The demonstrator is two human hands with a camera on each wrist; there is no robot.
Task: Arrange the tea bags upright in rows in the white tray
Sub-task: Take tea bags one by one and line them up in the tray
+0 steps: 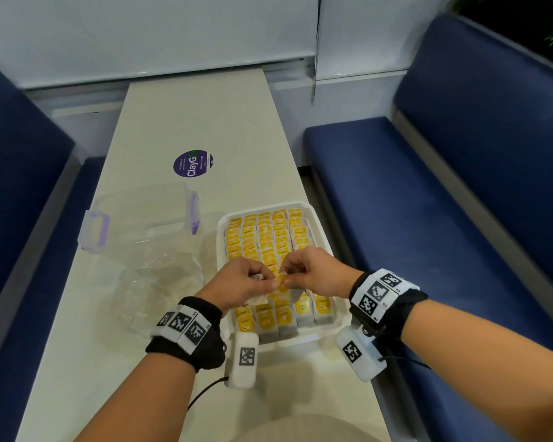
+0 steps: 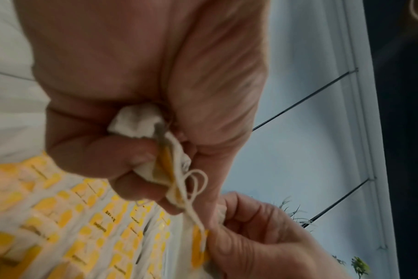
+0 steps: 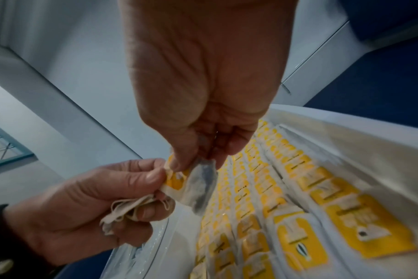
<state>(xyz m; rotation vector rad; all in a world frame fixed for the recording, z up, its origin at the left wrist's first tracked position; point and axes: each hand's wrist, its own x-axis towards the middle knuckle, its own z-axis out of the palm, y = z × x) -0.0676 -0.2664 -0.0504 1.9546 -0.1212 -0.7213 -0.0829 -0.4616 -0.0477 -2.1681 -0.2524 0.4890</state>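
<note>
Head view is bright and even, soft indoor light from above, no hard shadows; only faint soft ones under my wrists on the table point(image 1: 205, 122). Mild glare on the clear plastic container point(image 1: 141, 218). Wide-angle bend at the edges: the blue benches point(image 1: 460, 186) bow outward. Top right corner goes dark. Left wrist view is dimmer and soft throughout, my left hand point(image 2: 143, 85) too close to focus, the tea bags in the tray point(image 2: 84, 226) smeared with motion blur. Right wrist view: my right hand point(image 3: 203, 85) is shaded on the palm side, the tray rim point(image 3: 346, 128) blown pale, yellow tags streaked toward the lower right.
</note>
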